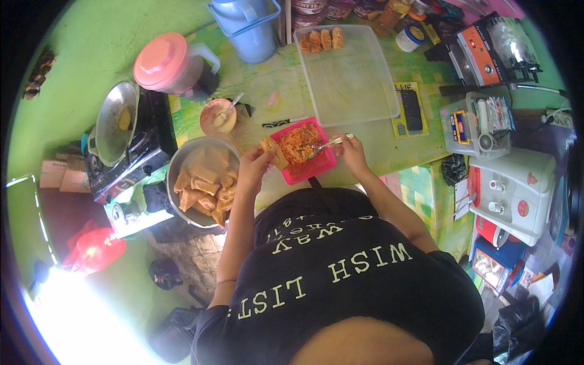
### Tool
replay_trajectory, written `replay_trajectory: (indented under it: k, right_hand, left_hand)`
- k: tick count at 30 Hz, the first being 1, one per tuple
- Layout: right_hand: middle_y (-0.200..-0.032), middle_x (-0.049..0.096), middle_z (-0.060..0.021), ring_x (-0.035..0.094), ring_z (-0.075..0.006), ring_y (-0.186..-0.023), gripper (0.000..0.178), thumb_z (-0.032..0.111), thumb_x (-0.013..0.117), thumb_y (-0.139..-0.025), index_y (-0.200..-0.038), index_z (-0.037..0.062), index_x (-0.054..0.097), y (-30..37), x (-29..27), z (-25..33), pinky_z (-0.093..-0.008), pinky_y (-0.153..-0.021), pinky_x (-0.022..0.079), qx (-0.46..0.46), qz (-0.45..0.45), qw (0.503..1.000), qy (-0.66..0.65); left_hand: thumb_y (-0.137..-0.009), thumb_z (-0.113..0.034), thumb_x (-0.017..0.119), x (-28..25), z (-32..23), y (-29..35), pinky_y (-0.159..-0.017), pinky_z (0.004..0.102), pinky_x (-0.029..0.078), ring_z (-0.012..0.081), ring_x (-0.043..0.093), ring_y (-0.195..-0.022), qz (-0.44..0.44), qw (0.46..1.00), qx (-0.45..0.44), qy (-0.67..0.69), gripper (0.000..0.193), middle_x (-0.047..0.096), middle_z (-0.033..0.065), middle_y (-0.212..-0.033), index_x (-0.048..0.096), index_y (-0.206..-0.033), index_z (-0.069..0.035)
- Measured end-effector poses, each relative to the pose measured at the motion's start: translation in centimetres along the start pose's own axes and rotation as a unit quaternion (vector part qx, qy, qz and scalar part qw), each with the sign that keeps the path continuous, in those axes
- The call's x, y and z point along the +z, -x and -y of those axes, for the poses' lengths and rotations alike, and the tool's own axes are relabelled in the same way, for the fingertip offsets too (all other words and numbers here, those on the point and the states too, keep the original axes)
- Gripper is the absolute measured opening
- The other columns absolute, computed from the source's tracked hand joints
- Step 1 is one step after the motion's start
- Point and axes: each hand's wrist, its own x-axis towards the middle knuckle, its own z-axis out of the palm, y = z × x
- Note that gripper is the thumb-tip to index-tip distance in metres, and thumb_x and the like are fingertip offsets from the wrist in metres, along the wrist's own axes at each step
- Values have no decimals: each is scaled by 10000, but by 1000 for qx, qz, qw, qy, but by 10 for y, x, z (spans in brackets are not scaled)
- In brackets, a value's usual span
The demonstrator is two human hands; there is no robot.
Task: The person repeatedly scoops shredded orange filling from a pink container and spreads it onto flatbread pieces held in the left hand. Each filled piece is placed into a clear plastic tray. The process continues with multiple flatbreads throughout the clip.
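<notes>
My left hand (256, 165) pinches a brown fried tofu piece (275, 152), which looks split open, at the left edge of a square pink bowl (329, 160). Orange shredded vegetable filling (300, 140) lies in that bowl. From the right, my right hand (353, 153) grips the handle of a metal spoon (333, 142), its tip down in the filling. Left of my left hand, a round metal pot (173, 159) holds several fried tofu pieces (205, 174). Beyond the bowl, a clear plastic tray (350, 85) bears a short row of filled tofu pieces (320, 40).
A small pink bowl (210, 126) with pale paste and a spoon stands behind the pot. A pink-lidded jug (161, 64) and blue bucket (251, 39) are at the back left. A stove with a wok (114, 125) is left; a phone (411, 111) lies right.
</notes>
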Motion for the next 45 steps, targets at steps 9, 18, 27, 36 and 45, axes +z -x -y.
replay_trajectory:
  k: [9,18,27,36,45]
  right_hand:
    - [-928,613,-132,612,-146,-745,271,215,364,-953,-982,-7,518,1,-2,6,-223,-563,427,2,5,998,-57]
    - [-917,611,-116,607,-129,-710,270,226,353,-956,-964,6,509,1,2,17,-215,-548,426,-47,-21,999,-5]
    - [-877,623,-109,607,-120,-658,220,149,345,-950,-964,-10,497,6,22,31,-230,-514,449,-212,-30,966,147]
    - [-892,617,-126,604,-144,-664,154,80,384,-926,-997,-3,492,3,34,29,-247,-546,449,-239,74,947,203]
    - [-893,591,-135,637,-179,-750,181,84,345,-935,-961,-29,485,3,36,28,-250,-545,469,-187,61,969,151]
  left_hand:
    - [-801,-140,617,2,-2,1,-557,191,356,63,458,-620,12,1000,4,-11,228,567,11,-774,582,-961,19]
    - [-802,-149,618,3,-2,-4,-534,185,335,55,433,-591,7,1000,12,3,226,547,-5,-723,585,-945,22]
    - [-806,-148,612,5,-2,-5,-531,187,327,54,427,-593,8,1000,14,-3,221,543,-11,-723,586,-944,22]
    - [-807,-167,619,3,-5,-7,-534,193,325,55,420,-587,15,1000,21,-8,225,545,-6,-714,586,-924,23]
    - [-817,-166,604,2,-7,-3,-531,199,325,61,426,-579,3,1000,25,-9,217,545,0,-711,584,-911,29]
